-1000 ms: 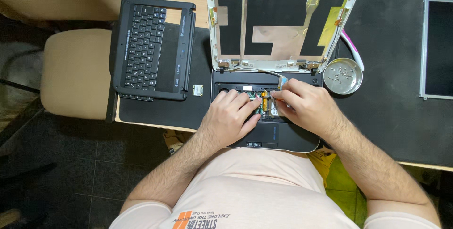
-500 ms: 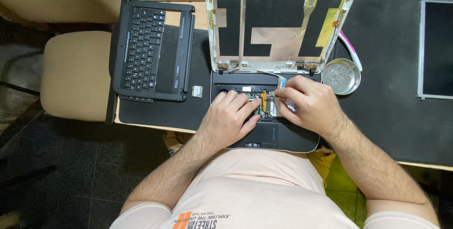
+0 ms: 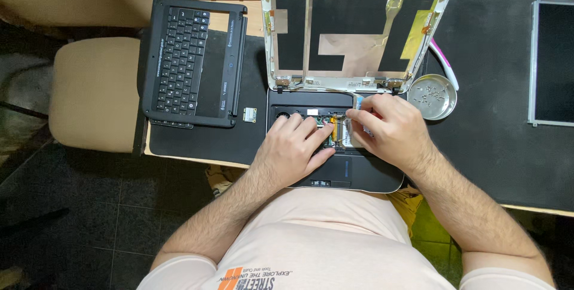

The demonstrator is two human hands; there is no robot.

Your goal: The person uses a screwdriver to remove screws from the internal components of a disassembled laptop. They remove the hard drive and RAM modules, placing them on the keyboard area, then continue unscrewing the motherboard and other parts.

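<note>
Laptop base (image 3: pixel 365 173) under hands, metal dish (image 3: pixel 433 96) (screws inside)

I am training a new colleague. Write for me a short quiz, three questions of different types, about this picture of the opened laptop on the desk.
1. True or false: both hands rest inside the open laptop base.
2. Which object lies to the right of the lid hinge? A) round metal dish B) cup C) hammer
3. What lies on the mat left of the laptop?

Key:
1. True: the left hand and the right hand are both on it.
2. A
3. The removed keyboard, with a small green card beside it.
</note>
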